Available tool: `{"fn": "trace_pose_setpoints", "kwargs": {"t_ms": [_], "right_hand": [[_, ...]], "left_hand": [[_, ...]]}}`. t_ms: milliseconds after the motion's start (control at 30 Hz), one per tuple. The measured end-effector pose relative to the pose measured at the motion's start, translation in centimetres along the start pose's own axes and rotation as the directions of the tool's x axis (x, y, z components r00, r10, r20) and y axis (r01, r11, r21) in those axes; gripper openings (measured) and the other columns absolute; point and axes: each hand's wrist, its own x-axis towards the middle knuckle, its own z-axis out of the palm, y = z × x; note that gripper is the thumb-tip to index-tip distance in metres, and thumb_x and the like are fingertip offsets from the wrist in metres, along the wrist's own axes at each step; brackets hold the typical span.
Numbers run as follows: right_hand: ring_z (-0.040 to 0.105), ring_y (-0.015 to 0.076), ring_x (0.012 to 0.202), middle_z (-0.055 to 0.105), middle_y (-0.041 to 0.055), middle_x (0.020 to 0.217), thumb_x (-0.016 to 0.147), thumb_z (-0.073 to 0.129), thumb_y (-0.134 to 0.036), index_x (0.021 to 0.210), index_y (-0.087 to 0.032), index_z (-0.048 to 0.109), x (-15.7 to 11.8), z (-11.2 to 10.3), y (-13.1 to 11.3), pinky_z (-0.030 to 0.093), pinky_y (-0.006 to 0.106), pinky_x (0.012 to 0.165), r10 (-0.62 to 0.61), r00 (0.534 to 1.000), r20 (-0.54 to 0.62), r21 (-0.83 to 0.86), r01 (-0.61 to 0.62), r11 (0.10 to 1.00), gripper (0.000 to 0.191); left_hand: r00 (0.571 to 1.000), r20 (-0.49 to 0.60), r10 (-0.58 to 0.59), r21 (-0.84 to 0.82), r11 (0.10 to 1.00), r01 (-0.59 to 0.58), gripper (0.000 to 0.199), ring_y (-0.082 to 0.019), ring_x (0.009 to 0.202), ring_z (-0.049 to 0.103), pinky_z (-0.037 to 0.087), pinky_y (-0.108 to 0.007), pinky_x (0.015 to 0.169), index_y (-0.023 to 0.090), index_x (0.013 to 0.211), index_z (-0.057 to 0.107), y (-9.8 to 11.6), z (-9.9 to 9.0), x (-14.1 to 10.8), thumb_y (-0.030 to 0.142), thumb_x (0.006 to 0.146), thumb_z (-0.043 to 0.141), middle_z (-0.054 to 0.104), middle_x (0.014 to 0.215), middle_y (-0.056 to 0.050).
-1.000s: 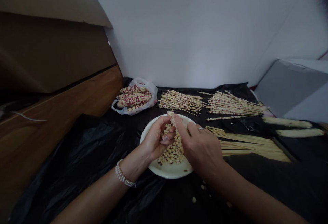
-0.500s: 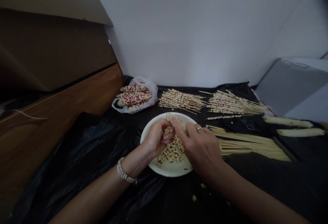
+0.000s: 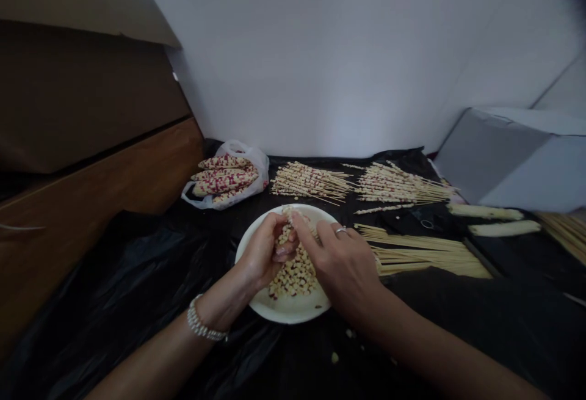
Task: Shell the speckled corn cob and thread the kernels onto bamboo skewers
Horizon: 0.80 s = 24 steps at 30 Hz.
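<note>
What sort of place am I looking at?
Probably a makeshift indoor food-prep spot, perhaps in a home: a bowl of loose corn kernels, bundles of kernel-strung skewers, and a black plastic sheet spread beneath them.

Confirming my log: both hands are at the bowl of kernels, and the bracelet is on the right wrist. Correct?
Not quite: the head view shows the bracelet on the left wrist. The left hand and right hand are at the bowl of kernels.
</note>
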Motion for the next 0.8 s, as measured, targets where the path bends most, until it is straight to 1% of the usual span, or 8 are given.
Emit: {"fn": "trace_pose_setpoints", "kwargs": {"t_ms": [67,167,233,333,433,500,667,800], "right_hand": [[0.051,0.0147,0.067,0.056,0.0036,0.076,0.09,0.039,-0.016,0.137,-0.019,0.04,0.0,-0.1,0.0,0.031,0.031,0.06,0.0,1.0,0.006,0.025,0.0,1.0,0.047],[0.052,0.0139,0.067,0.058,0.0034,0.078,0.089,0.04,-0.016,0.14,-0.02,0.035,0.1,-0.3,0.2,0.032,0.03,0.059,0.023,0.998,0.066,0.089,-0.029,0.996,0.051],[0.053,0.0137,0.068,0.06,0.0037,0.083,0.088,0.041,-0.018,0.141,-0.021,0.031,0.3,-0.7,0.7,0.032,0.028,0.058,0.041,0.99,0.134,0.161,-0.062,0.985,0.054],[0.056,0.0143,0.071,0.063,0.0043,0.092,0.088,0.043,-0.025,0.139,-0.022,0.031,0.8,-1.3,2.4,0.033,0.026,0.057,0.108,0.967,0.233,0.253,-0.167,0.953,0.053],[0.059,0.0167,0.078,0.065,0.0062,0.096,0.088,0.043,-0.03,0.129,-0.019,0.041,1.5,-1.0,5.4,0.037,0.027,0.062,0.228,0.927,0.299,0.247,-0.305,0.92,0.042],[0.06,0.019,0.081,0.066,0.0079,0.099,0.088,0.044,-0.032,0.123,-0.018,0.045,1.9,-0.1,8.1,0.038,0.029,0.065,0.293,0.894,0.34,0.187,-0.37,0.91,0.038],[0.06,0.0204,0.092,0.066,0.007,0.107,0.082,0.052,-0.033,0.113,-0.021,0.056,2.4,2.9,14.9,0.04,0.028,0.074,0.229,0.849,0.477,0.16,-0.339,0.927,0.034],[0.061,0.0191,0.083,0.069,0.0056,0.093,0.081,0.051,-0.028,0.102,-0.021,0.062,0.7,4.1,18.9,0.041,0.027,0.071,0.218,0.793,0.569,0.103,-0.331,0.938,0.025]], "left_hand": [[1.0,-0.024,-0.009,0.037,0.999,0.01,0.017,-0.002,0.034,0.022,0.016,-0.012,0.032,0.015,0.053,0.045,-0.2,0.0,0.1,0.014,0.07,0.046,0.032,0.043,0.006],[0.999,-0.033,-0.004,0.066,0.998,0.006,0.016,-0.002,0.034,0.021,0.015,-0.012,0.032,0.015,0.051,0.043,-0.3,0.1,0.2,0.009,0.065,0.045,0.03,0.041,0.006],[1.0,-0.017,0.008,0.084,0.996,-0.006,0.013,-0.001,0.035,0.022,0.016,-0.012,0.033,0.014,0.055,0.046,-0.3,0.2,0.2,0.008,0.066,0.045,0.033,0.043,0.006],[1.0,0.028,-0.004,0.086,0.996,0.002,0.011,-0.001,0.036,0.021,0.013,-0.012,0.034,0.013,0.072,0.053,-0.2,0.1,0.3,0.005,0.068,0.046,0.039,0.052,0.006],[0.995,0.071,-0.065,0.068,0.996,0.06,0.018,0.0,0.036,0.02,0.01,-0.013,0.034,0.012,0.084,0.055,-0.2,-0.2,0.4,0.005,0.07,0.047,0.039,0.056,0.007],[0.988,0.098,-0.115,0.074,0.991,0.108,0.016,0.0,0.037,0.019,0.009,-0.014,0.034,0.012,0.083,0.055,-0.2,-0.4,0.6,0.005,0.07,0.048,0.038,0.056,0.007],[0.975,0.127,-0.182,0.122,0.979,0.166,0.016,0.0,0.038,0.019,0.009,-0.015,0.034,0.012,0.081,0.055,-0.2,-0.6,0.6,0.004,0.07,0.048,0.039,0.059,0.006],[0.977,0.125,-0.174,0.131,0.979,0.158,0.015,0.0,0.038,0.019,0.009,-0.015,0.035,0.012,0.081,0.056,-0.1,-0.5,0.6,0.004,0.071,0.047,0.037,0.058,0.006]]}}
